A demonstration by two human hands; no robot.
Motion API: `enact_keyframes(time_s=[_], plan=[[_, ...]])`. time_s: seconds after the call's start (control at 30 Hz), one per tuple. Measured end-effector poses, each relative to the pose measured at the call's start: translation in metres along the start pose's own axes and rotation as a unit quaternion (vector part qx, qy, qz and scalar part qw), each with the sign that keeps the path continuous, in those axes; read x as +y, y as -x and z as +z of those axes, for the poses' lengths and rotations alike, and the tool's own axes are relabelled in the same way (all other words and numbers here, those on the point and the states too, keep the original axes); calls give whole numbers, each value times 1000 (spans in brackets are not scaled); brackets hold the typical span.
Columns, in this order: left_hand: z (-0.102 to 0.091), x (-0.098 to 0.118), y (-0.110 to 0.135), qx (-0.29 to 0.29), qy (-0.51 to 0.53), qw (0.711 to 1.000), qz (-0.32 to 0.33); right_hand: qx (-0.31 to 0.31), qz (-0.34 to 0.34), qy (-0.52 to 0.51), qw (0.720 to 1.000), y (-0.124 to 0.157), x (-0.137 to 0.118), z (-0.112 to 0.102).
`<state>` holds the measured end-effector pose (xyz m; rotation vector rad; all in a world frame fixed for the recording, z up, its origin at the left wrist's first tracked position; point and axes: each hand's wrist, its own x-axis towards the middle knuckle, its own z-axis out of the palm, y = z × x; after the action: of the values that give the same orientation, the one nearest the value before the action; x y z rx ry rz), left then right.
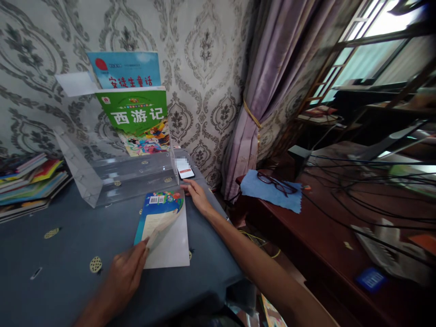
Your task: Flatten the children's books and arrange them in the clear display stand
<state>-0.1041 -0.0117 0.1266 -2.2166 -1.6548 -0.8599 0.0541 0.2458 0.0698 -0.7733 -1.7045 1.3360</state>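
Observation:
A thin book point(161, 250) lies on the patterned tablecloth, its blue illustrated cover curling up from the lower right and showing a pale page beneath. My left hand point(127, 268) pinches that lifted cover at its lower edge. With fingers stretched out, my right hand point(198, 196) rests by the book's top right corner; whether it touches the paper I cannot tell. Just beyond its fingertips is a phone point(185, 172) with a lit screen. Behind the book stands a clear acrylic book stand point(90, 188), holding a green book point(136, 106) in front of a light-blue book point(129, 63).
Several stacked books point(32, 186) sit at the left on the grey tablecloth point(61, 268). To the right, across a gap, a dark red desk point(327, 240) bears a blue cloth point(259, 190), glasses point(277, 184) and tangled cables point(371, 190). A purple curtain point(259, 91) hangs by the wall.

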Motion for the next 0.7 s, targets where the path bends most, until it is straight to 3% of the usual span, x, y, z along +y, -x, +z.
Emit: enact_keyframes(time_s=[0.2, 0.47, 0.7], plan=[[4, -3, 6, 7, 21, 1000, -17, 0, 6, -5, 1000, 1, -1, 0], [15, -14, 30, 57, 46, 975, -209, 13, 36, -13, 999, -1, 0, 0], [9, -13, 25, 62, 149, 937, -311, 20, 35, 0, 999, -2, 1, 1]])
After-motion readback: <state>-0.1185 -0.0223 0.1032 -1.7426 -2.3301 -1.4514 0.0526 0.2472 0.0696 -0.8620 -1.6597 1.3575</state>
